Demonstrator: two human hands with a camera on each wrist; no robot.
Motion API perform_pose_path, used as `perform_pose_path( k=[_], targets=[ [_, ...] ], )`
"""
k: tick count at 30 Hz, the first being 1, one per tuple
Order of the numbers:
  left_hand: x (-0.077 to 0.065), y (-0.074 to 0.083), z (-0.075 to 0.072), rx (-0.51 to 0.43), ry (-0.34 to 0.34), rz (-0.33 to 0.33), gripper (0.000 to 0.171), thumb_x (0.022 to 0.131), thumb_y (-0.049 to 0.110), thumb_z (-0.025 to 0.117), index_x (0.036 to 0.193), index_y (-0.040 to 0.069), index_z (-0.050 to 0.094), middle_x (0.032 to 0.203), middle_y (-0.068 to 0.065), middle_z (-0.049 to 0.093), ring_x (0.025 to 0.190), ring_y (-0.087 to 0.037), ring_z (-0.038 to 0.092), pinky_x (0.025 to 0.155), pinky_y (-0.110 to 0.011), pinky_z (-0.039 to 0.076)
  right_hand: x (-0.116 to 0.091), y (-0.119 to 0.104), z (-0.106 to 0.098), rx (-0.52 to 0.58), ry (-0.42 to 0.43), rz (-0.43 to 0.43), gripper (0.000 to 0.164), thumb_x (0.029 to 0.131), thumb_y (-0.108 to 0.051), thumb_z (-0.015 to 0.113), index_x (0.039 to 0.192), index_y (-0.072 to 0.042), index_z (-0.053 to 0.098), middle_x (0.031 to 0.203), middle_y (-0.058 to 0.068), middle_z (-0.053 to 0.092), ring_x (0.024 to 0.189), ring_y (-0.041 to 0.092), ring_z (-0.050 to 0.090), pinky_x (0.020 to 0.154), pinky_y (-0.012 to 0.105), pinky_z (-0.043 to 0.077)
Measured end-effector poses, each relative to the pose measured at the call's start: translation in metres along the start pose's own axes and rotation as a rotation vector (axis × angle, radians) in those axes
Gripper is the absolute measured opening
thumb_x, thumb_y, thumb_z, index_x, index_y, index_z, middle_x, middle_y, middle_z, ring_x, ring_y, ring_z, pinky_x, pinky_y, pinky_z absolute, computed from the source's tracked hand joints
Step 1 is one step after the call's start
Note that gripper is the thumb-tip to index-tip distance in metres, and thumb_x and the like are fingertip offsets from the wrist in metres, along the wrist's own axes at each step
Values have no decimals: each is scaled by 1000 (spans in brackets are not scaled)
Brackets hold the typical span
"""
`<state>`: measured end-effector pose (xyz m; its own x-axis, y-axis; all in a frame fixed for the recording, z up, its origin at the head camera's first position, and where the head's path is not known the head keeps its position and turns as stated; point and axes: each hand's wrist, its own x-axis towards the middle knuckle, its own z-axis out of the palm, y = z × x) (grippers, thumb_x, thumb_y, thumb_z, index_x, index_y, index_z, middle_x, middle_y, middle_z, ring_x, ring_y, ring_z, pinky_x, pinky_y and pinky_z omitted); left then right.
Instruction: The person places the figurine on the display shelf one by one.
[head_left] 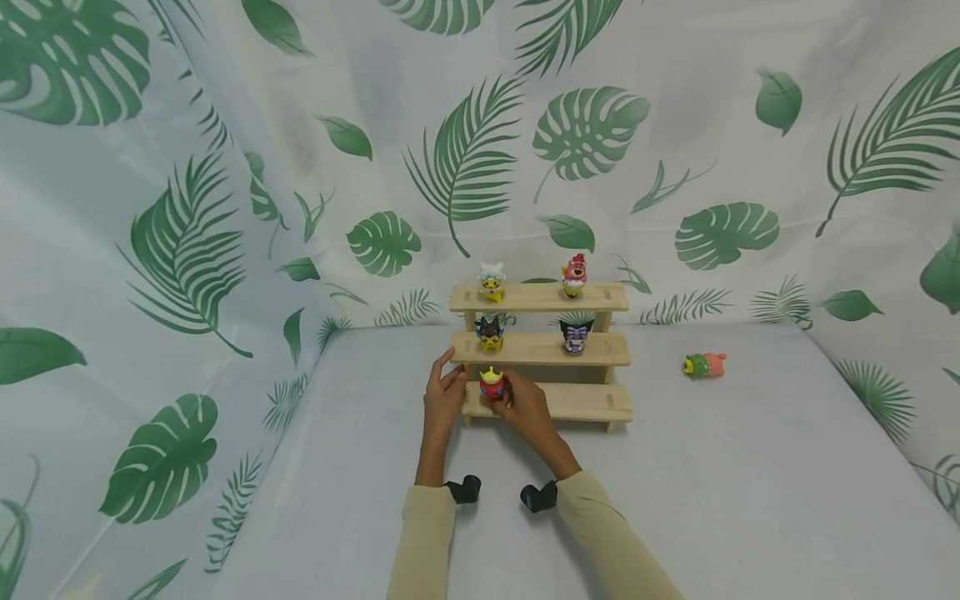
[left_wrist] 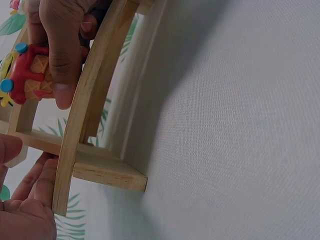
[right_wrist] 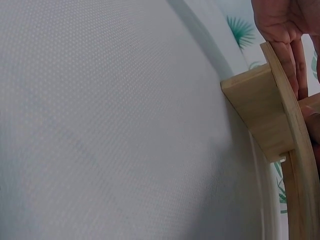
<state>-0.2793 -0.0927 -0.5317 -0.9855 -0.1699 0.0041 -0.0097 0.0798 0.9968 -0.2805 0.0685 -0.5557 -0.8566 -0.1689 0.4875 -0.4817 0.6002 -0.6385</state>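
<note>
My right hand pinches a small red toy figure with a yellow crown-like top, at the left part of the lowest step of a wooden three-tier display stand. In the left wrist view the toy figure shows blue knobs and a tan waffle-patterned part. Beside the stand's left end is my left hand, fingers extended and touching the wood. The right wrist view shows the left hand's fingers along the step's end; the right hand is mostly hidden there.
On the top step stand a white-hatted yellow figure and a red-pink bear figure. The middle step bears a dark-eared yellow figure and a black-and-purple figure. A green-and-pink figure lies on the white table at right. Leaf-print sheeting hangs behind.
</note>
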Motion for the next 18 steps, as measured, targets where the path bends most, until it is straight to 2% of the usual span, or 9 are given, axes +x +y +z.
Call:
perform_pose_path(
  k=[6, 10, 13, 18],
  targets=[
    [-12, 25, -4, 4, -32, -4, 52, 99, 9, 56, 148, 19, 43, 131, -19, 62, 121, -31, 61, 94, -40, 49, 0, 1, 1, -7, 6, -9, 37, 75, -4, 82, 107, 0, 64, 79, 5, 64, 66, 11, 56, 60, 26, 46],
    [-18, 34, -6, 24, -34, -9, 52, 99, 9, 56, 148, 17, 43, 131, -19, 62, 120, -31, 61, 94, -41, 49, 0, 1, 1, -15, 13, -18, 36, 74, -3, 81, 105, -1, 63, 79, 6, 64, 65, 12, 55, 59, 26, 46],
    [-15, 30, -5, 17, -29, -9, 52, 99, 9, 56, 148, 18, 43, 131, -19, 62, 121, -31, 60, 96, -44, 48, 0, 0, 1, -16, 5, -9, 35, 74, -3, 81, 105, -1, 63, 79, 6, 63, 65, 12, 55, 60, 26, 46],
    [-3, 7, -2, -9, -10, 0, 51, 99, 15, 57, 147, 26, 44, 131, -16, 63, 122, -29, 60, 97, -45, 47, 1, -1, 0, -13, -13, 13, 37, 75, -3, 81, 107, 0, 63, 81, 6, 64, 66, 12, 54, 61, 26, 45]
  ],
)
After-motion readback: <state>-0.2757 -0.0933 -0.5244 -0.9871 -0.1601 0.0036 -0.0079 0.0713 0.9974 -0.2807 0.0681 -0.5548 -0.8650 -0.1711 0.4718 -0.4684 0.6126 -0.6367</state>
